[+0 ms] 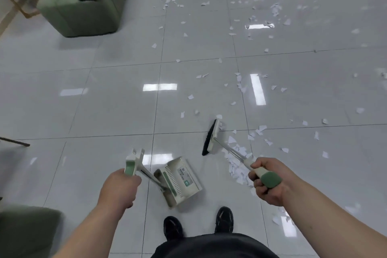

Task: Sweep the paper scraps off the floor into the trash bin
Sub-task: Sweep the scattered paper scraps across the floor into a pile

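White paper scraps (237, 168) lie piled under the broom's shaft, and many more scraps (274, 11) are scattered over the grey tiled floor ahead and to the right. My right hand (267, 182) grips the green-capped handle of a broom; its black-bristled head (210, 137) rests on the floor ahead. My left hand (120, 187) grips the green and white handle of a cream dustpan (180, 181), which sits tilted on the floor in front of my feet, left of the pile. No trash bin is in view.
A green upholstered sofa (83, 8) with a camouflage-patterned item on it stands at the back left, beside a wooden frame (14, 4). Another green seat (25, 228) is at the lower left. My black shoes (225, 219) stand just behind the dustpan.
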A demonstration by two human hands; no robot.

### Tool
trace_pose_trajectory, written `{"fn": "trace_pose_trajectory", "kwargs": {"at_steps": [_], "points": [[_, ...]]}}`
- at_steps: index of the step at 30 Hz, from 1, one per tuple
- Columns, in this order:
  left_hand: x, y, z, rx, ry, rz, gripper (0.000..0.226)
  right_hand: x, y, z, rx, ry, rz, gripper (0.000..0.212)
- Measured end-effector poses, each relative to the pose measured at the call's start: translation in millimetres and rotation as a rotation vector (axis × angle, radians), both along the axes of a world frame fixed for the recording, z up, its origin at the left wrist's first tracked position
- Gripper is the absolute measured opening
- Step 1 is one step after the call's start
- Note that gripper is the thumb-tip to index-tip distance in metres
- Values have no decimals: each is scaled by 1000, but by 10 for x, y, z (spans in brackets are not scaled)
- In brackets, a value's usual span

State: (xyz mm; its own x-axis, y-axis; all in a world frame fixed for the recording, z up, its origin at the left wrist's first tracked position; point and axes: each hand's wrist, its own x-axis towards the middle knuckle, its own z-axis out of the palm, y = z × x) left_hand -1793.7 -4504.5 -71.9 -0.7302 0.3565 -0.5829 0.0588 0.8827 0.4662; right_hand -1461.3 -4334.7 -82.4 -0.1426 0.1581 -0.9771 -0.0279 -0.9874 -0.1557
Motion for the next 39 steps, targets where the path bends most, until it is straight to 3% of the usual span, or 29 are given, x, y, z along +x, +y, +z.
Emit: {"fn": "trace_pose_trajectory", "kwargs": {"at_steps": [9, 16, 26, 30, 39], "points": [[-325, 876, -74, 37, -63, -232, 15, -31, -101, 330, 115, -65, -168, 24], [-1128, 1237, -91, 33, -141, -330, 15, -1065, -23, 395, 172, -50, -190, 26], [-2133, 1216, -119, 15, -131, -376, 14, -2829, 599, 46, 148, 127, -24, 11], [-2418, 1201, -117, 18, -105, -335, 15, -3227, 764, -139, 109, 143, 4, 20], [-2573, 1310, -164, 13, -4, -419, 12, -2681, 707, -197, 26, 23, -182, 31]]}}
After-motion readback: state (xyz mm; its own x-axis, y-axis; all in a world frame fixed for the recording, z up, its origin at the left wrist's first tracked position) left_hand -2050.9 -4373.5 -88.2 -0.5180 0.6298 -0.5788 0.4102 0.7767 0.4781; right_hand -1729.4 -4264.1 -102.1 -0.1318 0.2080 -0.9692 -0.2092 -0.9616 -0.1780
